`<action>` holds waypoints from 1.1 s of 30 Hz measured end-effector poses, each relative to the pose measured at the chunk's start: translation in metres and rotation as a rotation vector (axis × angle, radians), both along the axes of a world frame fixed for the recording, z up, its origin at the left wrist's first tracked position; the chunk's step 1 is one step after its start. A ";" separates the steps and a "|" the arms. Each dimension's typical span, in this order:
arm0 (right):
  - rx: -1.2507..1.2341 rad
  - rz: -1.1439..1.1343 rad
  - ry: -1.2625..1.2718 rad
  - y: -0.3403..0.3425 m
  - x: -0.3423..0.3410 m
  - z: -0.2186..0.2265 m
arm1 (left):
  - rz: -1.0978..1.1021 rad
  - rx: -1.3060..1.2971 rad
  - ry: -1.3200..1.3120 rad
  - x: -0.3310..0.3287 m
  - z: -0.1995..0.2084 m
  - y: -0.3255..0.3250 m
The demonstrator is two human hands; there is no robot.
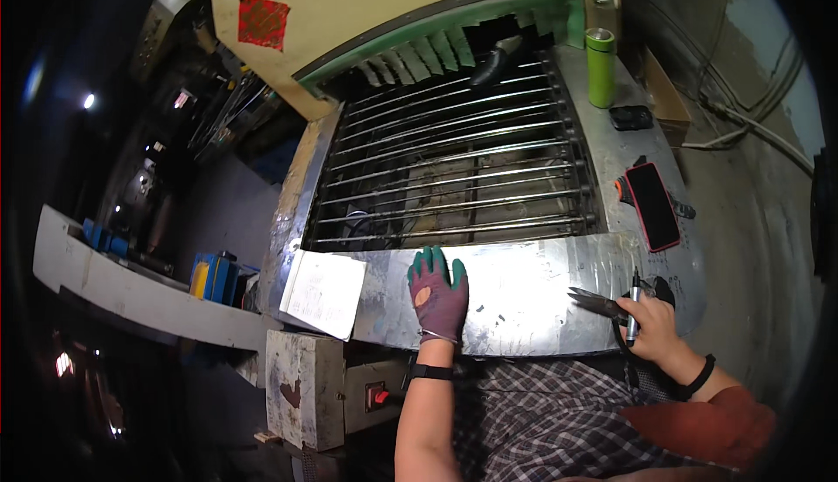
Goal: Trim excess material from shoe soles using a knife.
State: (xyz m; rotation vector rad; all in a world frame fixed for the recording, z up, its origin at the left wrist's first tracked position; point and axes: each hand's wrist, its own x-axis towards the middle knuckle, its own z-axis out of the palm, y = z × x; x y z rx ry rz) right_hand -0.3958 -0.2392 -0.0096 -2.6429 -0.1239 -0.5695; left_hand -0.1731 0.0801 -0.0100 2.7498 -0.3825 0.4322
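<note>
My left hand wears a purple and green work glove. It lies flat on the shiny metal ledge, fingers stretched toward the rods, holding nothing. My bare right hand is at the ledge's right end, its fingers closed on a black-and-silver marker pen held nearly upright. Dark scissors point left from beside these fingers. Their handles are partly hidden, and whether the hand also grips them I cannot tell. A white sheet of paper with faint writing rests left of the gloved hand.
Beyond the ledge, metal rollers run toward a green-edged opening with hanging strips. A dark curved object lies at their far end. On the right side stand a phone, a black case and a green bottle. A red switch sits below left.
</note>
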 end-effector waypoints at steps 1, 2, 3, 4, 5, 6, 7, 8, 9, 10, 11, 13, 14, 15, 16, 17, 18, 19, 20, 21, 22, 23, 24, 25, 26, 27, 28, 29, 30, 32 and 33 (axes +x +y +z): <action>0.007 0.011 0.002 -0.002 0.000 0.000 | 0.004 0.015 -0.020 0.001 -0.002 -0.004; 0.015 0.036 0.001 -0.002 0.002 0.001 | 0.022 0.030 -0.044 -0.001 -0.002 -0.002; 0.000 0.046 -0.047 0.001 0.005 0.005 | 0.029 0.025 -0.061 -0.002 -0.001 0.001; 0.006 0.058 -0.059 0.001 0.005 0.005 | 0.024 0.025 -0.080 -0.002 -0.004 0.004; 0.022 0.063 -0.042 0.001 0.006 0.002 | 0.027 0.015 -0.078 -0.002 -0.004 0.005; 0.039 0.068 -0.025 0.001 0.005 0.000 | 0.031 0.006 -0.077 -0.002 -0.004 0.006; 0.034 0.055 -0.027 0.001 0.006 -0.001 | 0.027 0.013 -0.090 -0.002 -0.005 0.007; 0.048 0.063 -0.005 0.002 0.006 0.000 | 0.015 0.008 -0.092 -0.002 -0.005 0.007; 0.064 0.072 0.016 0.002 0.005 0.002 | 0.015 -0.001 -0.090 -0.002 -0.005 0.007; 0.063 0.066 0.012 0.003 0.005 0.004 | 0.019 -0.006 -0.089 -0.002 -0.006 0.007; 0.049 0.067 -0.010 0.003 0.006 0.006 | 0.016 -0.011 -0.096 -0.002 -0.007 0.007; 0.035 0.066 -0.036 0.003 0.005 0.008 | 0.017 -0.003 -0.099 -0.004 -0.007 0.006; 0.038 0.069 -0.039 0.002 0.005 0.008 | 0.023 0.005 -0.098 -0.004 -0.007 0.006; 0.042 0.073 -0.041 0.002 0.006 0.008 | 0.021 0.005 -0.101 -0.004 -0.008 0.007; 0.041 0.070 -0.043 0.002 0.006 0.008 | 0.021 -0.003 -0.107 -0.004 -0.009 0.007; 0.042 0.074 -0.043 0.002 0.006 0.008 | 0.021 -0.011 -0.113 -0.004 -0.010 0.008; 0.043 0.077 -0.043 0.002 0.006 0.008 | 0.019 -0.012 -0.114 -0.005 -0.011 0.009; 0.041 0.076 -0.045 0.002 0.005 0.008 | 0.023 -0.012 -0.115 -0.004 -0.010 0.009; 0.040 0.073 -0.031 0.003 0.005 0.008 | 0.027 -0.013 -0.117 -0.005 -0.010 0.009; 0.039 0.069 -0.017 0.003 0.004 0.008 | 0.026 -0.014 -0.117 -0.005 -0.011 0.009; 0.037 0.068 -0.019 0.003 0.004 0.008 | 0.024 -0.019 -0.110 -0.005 -0.010 0.009; 0.038 0.063 -0.016 0.003 0.003 0.008 | 0.022 -0.024 -0.102 -0.005 -0.010 0.009; 0.039 0.057 -0.012 0.003 0.002 0.008 | 0.020 -0.026 -0.102 -0.005 -0.010 0.008; 0.037 0.056 -0.014 0.002 0.002 0.007 | 0.016 -0.030 -0.102 -0.005 -0.009 0.006; 0.033 0.052 -0.012 0.001 0.001 0.007 | 0.012 -0.034 -0.101 -0.005 -0.010 0.004; 0.029 0.046 -0.010 0.000 0.001 0.007 | 0.008 -0.036 -0.100 -0.004 -0.010 0.002; 0.029 0.056 -0.014 0.001 0.001 0.007 | 0.011 -0.037 -0.102 -0.005 -0.009 0.004; 0.033 0.055 -0.013 0.001 0.002 0.007 | 0.015 -0.037 -0.102 -0.006 -0.008 0.006; 0.037 0.056 -0.012 0.001 0.003 0.007 | 0.026 -0.035 -0.105 -0.006 -0.007 0.007; 0.036 0.066 0.007 0.004 0.007 0.005 | 0.028 -0.036 -0.109 -0.006 -0.008 0.013; 0.037 0.074 0.027 0.006 0.012 0.001 | 0.031 -0.022 -0.146 -0.006 -0.012 0.019</action>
